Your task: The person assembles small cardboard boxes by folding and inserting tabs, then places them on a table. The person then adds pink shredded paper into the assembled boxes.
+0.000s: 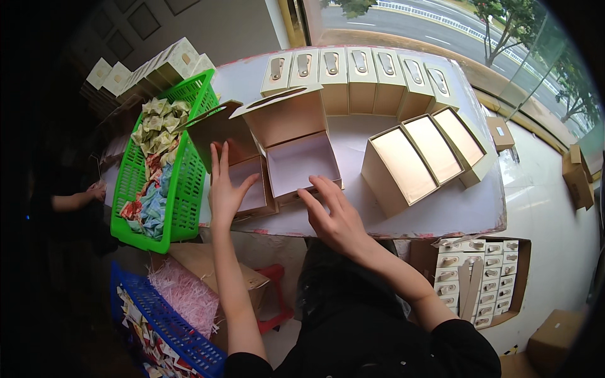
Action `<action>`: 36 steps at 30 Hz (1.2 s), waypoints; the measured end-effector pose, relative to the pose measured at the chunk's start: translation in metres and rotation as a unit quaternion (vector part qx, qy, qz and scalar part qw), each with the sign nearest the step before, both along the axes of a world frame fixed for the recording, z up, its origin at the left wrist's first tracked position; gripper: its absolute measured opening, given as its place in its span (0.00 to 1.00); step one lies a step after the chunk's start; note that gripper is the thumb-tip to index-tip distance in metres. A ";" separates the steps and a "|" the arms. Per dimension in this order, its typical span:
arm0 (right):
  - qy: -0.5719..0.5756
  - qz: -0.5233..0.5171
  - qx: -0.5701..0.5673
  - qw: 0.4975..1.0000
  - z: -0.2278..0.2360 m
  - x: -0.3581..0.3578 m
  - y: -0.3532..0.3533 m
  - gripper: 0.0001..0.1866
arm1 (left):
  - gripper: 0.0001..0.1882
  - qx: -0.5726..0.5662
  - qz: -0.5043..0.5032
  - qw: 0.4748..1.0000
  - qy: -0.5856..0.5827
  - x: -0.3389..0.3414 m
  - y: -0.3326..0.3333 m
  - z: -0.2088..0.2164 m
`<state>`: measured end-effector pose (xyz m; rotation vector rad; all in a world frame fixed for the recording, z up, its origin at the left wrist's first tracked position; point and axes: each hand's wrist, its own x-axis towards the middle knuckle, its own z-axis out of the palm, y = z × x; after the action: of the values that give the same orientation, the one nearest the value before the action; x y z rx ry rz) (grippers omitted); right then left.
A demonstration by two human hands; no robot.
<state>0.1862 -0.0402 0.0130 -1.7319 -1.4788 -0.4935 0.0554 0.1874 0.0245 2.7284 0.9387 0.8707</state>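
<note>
Two gift boxes with raised lids stand side by side at the table's near edge. The left box (227, 133) has my left hand (227, 192) over its front left part, fingers stretched and thumb spread, holding nothing. The right box (288, 120) shows a pale, bare inside. At its front edge is my right hand (337, 219), palm down with its fingers apart and fingertips at or just above the rim. Whether those fingertips press on the box I cannot tell.
A green basket (188, 186) of patterned wrapped bundles stands left. Several closed handled boxes (334, 94) line the far edge; three gold-topped boxes (409, 160) stand right. Below are a blue basket (167, 327), pink shredded paper (186, 299) and a packed carton (522, 283). Another person's hand (96, 190) is far left.
</note>
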 end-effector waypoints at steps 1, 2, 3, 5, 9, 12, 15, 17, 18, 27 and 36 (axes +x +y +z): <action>-0.032 -0.004 0.024 0.999 0.007 0.000 -0.015 0.21 | 0.47 -0.007 0.012 1.000 -0.009 -0.002 -0.004 0.004; -0.063 -0.009 0.047 0.997 0.015 0.001 -0.030 0.20 | 0.46 -0.015 0.023 0.999 -0.019 -0.003 -0.008 0.010; -0.119 -0.078 0.058 0.988 0.024 0.004 -0.047 0.21 | 0.37 -0.015 0.033 0.998 -0.051 -0.001 -0.017 0.015; -0.154 -0.230 0.058 0.959 0.032 0.012 -0.070 0.22 | 0.31 -0.052 0.048 0.993 -0.098 -0.002 -0.035 0.020; -0.084 -0.325 -0.027 0.942 0.036 0.033 -0.094 0.27 | 0.13 -0.069 -0.006 0.980 -0.189 0.011 -0.078 0.027; -0.137 -0.285 0.064 0.946 0.015 0.039 -0.100 0.26 | 0.08 -0.186 -0.071 0.959 -0.201 0.022 -0.115 0.026; -0.131 -0.200 0.086 0.967 0.010 0.034 -0.114 0.24 | 0.14 -0.323 -0.153 0.909 -0.213 0.031 -0.140 0.023; -0.130 -0.114 0.107 0.979 -0.002 0.026 -0.124 0.23 | 0.27 -0.506 -0.213 0.802 -0.236 0.034 -0.156 0.020; -0.183 -0.100 0.124 0.970 -0.004 0.024 -0.124 0.21 | 0.35 -0.582 -0.254 0.734 -0.240 0.034 -0.163 0.021; -0.208 0.003 0.219 0.953 -0.023 -0.002 -0.123 0.17 | 0.68 -0.648 -0.346 0.609 -0.301 0.036 -0.190 -0.003; 0.076 0.162 0.406 0.896 -0.063 -0.001 -0.108 0.10 | 0.65 -0.764 -0.356 0.457 -0.283 0.032 -0.173 -0.006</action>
<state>0.1850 -0.1479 -0.0497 -0.8264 -1.1653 -0.6566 0.0870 0.0141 0.0184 0.8121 0.0464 0.2620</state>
